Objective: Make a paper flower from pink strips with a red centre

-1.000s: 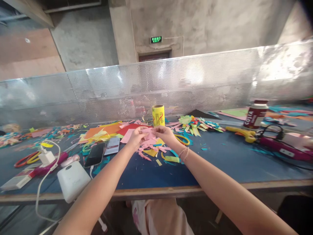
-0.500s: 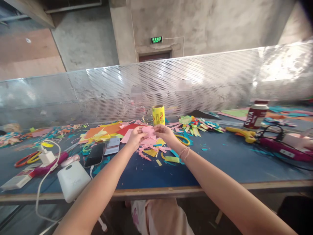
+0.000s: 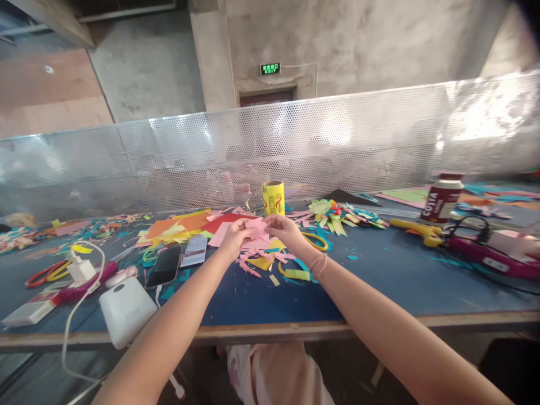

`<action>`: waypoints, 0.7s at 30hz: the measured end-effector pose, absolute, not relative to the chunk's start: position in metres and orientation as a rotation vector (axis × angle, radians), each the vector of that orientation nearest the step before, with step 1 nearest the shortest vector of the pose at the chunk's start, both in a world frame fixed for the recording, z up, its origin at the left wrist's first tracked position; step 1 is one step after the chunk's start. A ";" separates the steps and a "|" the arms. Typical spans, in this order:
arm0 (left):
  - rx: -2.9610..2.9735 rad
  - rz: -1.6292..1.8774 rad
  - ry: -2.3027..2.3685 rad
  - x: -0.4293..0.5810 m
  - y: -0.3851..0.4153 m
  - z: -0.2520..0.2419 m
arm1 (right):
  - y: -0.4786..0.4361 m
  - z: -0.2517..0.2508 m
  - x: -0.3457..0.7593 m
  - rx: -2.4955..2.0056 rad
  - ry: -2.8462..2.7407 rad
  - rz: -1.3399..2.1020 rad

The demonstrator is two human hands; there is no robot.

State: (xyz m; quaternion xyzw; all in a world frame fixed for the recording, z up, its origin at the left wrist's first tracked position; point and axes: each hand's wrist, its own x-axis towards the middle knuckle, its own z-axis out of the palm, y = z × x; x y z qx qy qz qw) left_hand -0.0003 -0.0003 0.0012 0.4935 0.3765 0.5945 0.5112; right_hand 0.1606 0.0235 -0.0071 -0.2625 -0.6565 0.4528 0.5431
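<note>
Between my hands, above the scraps on the table, is a small piece of pink paper (image 3: 256, 227). My left hand (image 3: 234, 237) pinches its left side, and my right hand (image 3: 284, 232) pinches its right side. Pink paper scraps (image 3: 250, 266) and yellow pieces lie on the blue table just below. Right behind my fingers stands a yellow cardboard tube (image 3: 274, 198). A yellow ring-shaped handle (image 3: 315, 241) shows beside my right wrist, the rest of it hidden by the arm.
To the left lie a phone (image 3: 163, 266), a white power bank (image 3: 126, 311) with a cable, and orange-handled scissors (image 3: 47, 274). On the right are yellow scissors (image 3: 417, 232), a Costa bottle (image 3: 441, 198) and a purple power strip (image 3: 493, 257). A perforated metal screen (image 3: 371, 135) runs behind.
The pink paper has tilted and changed shape slightly between my fingers. Both hands stay in nearly the same place.
</note>
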 end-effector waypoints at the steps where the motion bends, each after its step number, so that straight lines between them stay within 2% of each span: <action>1: 1.196 1.428 0.910 0.000 -0.001 0.001 | 0.024 -0.007 0.160 -0.620 -1.559 1.073; 10: 1.288 1.368 0.934 0.002 -0.005 0.002 | 0.024 -0.007 0.160 -0.559 -1.593 1.048; 21: 1.126 1.427 0.844 0.003 -0.002 0.003 | 0.018 -0.006 0.157 -0.592 -1.582 1.053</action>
